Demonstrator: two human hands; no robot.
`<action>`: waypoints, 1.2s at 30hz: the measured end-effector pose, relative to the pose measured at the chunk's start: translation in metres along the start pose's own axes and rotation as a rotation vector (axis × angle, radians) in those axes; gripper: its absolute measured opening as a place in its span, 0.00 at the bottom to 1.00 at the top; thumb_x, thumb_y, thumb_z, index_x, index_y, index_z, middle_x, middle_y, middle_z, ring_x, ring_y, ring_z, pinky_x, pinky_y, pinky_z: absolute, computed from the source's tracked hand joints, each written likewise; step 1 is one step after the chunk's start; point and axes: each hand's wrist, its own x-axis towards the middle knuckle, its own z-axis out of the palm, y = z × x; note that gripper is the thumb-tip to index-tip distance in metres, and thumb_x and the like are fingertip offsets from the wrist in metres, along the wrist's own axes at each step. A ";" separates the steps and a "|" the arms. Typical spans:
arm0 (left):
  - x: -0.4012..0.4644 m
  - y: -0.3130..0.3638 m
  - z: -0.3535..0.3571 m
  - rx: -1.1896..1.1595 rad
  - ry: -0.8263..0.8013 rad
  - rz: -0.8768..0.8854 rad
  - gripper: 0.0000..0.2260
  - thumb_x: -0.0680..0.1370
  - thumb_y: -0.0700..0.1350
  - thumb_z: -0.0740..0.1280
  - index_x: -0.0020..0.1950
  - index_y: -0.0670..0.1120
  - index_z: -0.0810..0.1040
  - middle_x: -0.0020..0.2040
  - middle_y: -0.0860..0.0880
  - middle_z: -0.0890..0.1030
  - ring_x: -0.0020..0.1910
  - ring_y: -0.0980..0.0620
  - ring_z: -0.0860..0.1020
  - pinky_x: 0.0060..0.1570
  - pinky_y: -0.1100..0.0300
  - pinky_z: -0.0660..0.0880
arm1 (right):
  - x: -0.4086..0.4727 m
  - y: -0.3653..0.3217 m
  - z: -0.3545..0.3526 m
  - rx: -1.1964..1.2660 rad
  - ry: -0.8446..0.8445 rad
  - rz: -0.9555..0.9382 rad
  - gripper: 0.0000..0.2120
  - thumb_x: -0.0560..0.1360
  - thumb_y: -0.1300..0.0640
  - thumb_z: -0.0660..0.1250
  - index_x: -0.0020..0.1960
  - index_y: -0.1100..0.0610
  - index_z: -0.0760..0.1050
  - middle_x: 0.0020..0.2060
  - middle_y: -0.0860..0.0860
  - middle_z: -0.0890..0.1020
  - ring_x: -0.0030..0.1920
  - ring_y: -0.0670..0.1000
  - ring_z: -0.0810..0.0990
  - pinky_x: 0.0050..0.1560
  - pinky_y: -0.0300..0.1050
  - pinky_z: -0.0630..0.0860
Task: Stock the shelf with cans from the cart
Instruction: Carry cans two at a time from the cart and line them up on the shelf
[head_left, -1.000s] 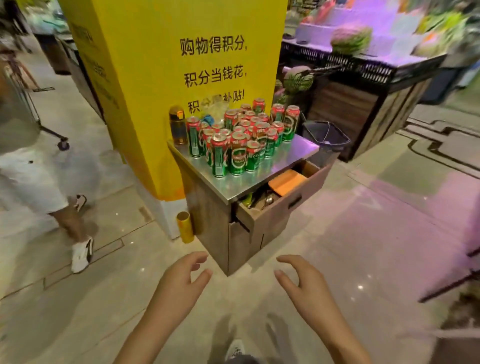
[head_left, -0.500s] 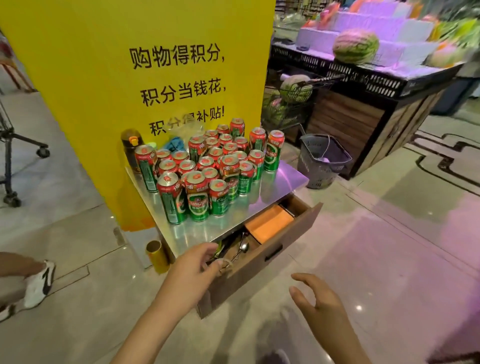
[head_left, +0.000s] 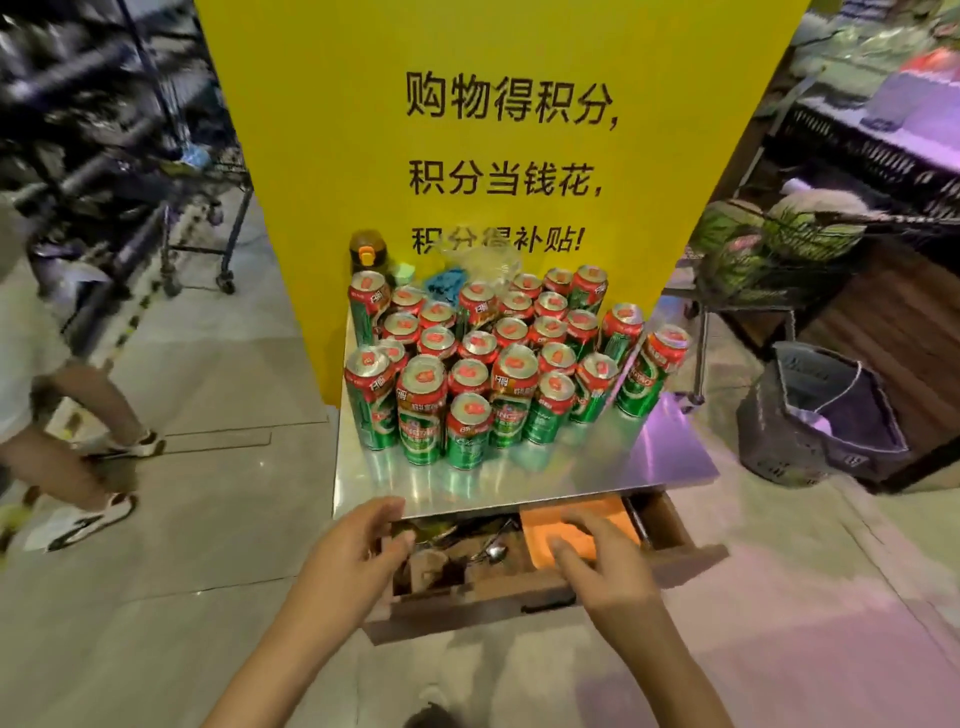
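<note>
1. Stood as a packed cluster of green-and-red cans (head_left: 498, 364) on the steel top (head_left: 670, 462) of a small wooden stand, hard against the yellow pillar (head_left: 498, 78); every can upright, long axis vertical, lids toward the camera.
2. Hovered low, both hands, on the near side of that steel top, over the open drawer (head_left: 524, 597) just below its front edge; cans lay up and away from both palms.
3. Left hand (head_left: 353, 556): fingers loosely curled, tips near the front lip of the steel top, holding nothing. Whether touching the lip, could not tell.
4. Right hand (head_left: 608, 566): fingers spread and relaxed above the orange pad (head_left: 602, 512) in the drawer, gripping nothing; blurred, so contact with the pad unclear.
5. Nearest cans: the front row, just beyond the steel top's bare strip. Left hand looked slightly closer to that row, about in line with the frontmost can (head_left: 467, 434); right hand sat lower and further toward the stand's right side.
6. Judged for the coming move: a reach forward and upward over the lip, then a side-on wrap around an upright can body rather than a top-down pinch. Tight packing left little finger room except on the outer row.
7. Risk judged: knocking neighbours over when pulling one from the cluster.
8. Beside the stand's right: a grey basket (head_left: 815, 421) on the floor.
</note>
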 end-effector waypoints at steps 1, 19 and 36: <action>0.006 -0.004 -0.002 0.002 0.027 -0.023 0.14 0.76 0.45 0.67 0.62 0.51 0.74 0.57 0.55 0.78 0.56 0.56 0.76 0.53 0.63 0.71 | 0.016 -0.001 0.000 -0.016 -0.040 -0.013 0.14 0.75 0.50 0.65 0.60 0.51 0.74 0.52 0.43 0.77 0.56 0.44 0.74 0.53 0.35 0.67; 0.149 0.028 0.051 -0.226 0.511 -0.040 0.35 0.68 0.52 0.74 0.71 0.49 0.63 0.68 0.51 0.69 0.68 0.53 0.66 0.67 0.53 0.66 | 0.202 -0.030 0.046 -0.084 0.131 -0.008 0.50 0.66 0.43 0.74 0.77 0.53 0.47 0.76 0.52 0.55 0.76 0.52 0.51 0.72 0.54 0.57; 0.175 0.038 0.084 -0.225 0.808 -0.228 0.31 0.66 0.45 0.77 0.65 0.47 0.67 0.61 0.49 0.70 0.62 0.49 0.71 0.61 0.49 0.72 | 0.218 -0.014 0.051 0.040 0.146 -0.115 0.38 0.67 0.48 0.76 0.69 0.58 0.63 0.61 0.53 0.73 0.62 0.52 0.70 0.63 0.44 0.67</action>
